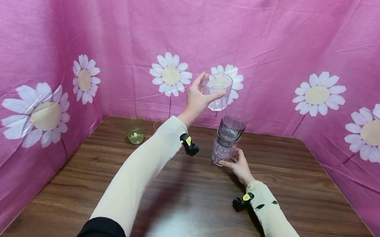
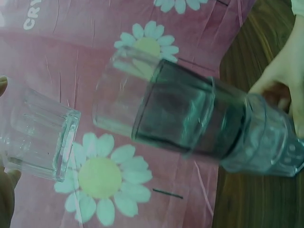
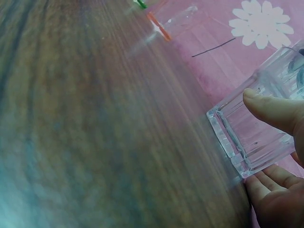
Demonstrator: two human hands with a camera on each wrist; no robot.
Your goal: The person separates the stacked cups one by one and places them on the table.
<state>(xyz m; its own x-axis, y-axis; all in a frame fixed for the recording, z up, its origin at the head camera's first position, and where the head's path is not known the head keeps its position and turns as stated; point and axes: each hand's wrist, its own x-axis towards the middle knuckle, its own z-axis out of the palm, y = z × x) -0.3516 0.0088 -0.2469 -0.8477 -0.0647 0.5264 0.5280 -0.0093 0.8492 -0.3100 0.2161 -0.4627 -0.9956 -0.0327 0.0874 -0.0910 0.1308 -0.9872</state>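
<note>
Pink daisy-printed cloth (image 1: 263,47) hangs behind a dark wooden table (image 1: 187,212) as my hands work apart, each clasped on something. My left hand (image 1: 197,99) holds a clear tumbler (image 1: 219,87) in the air at 12 o'clock, thumb across its near side. Below, toward 1 o'clock, my right hand (image 1: 239,167) grips the foot of a stack of tumblers (image 1: 227,137): faceted clear glassware lowest, dark in the middle, clear uppermost. I judge the raised tumbler stiff, smooth, fairly light and apt to slip; whether glass or plastic I cannot tell, so breakable is the safer guess. Its sides near the base look the best hold, leaving the rim free. The stack, tall and narrow, seems liable to topple unless steadied low. Farther out, a green tumbler (image 1: 135,133) stands toward 11 o'clock. Just right of it is an orange-edged clear piece (image 3: 159,27), partly hidden from the head view by my left sleeve (image 1: 144,170). A black wrist camera (image 1: 189,144) juts toward 4 o'clock from that sleeve, a possible snag near the stack.
</note>
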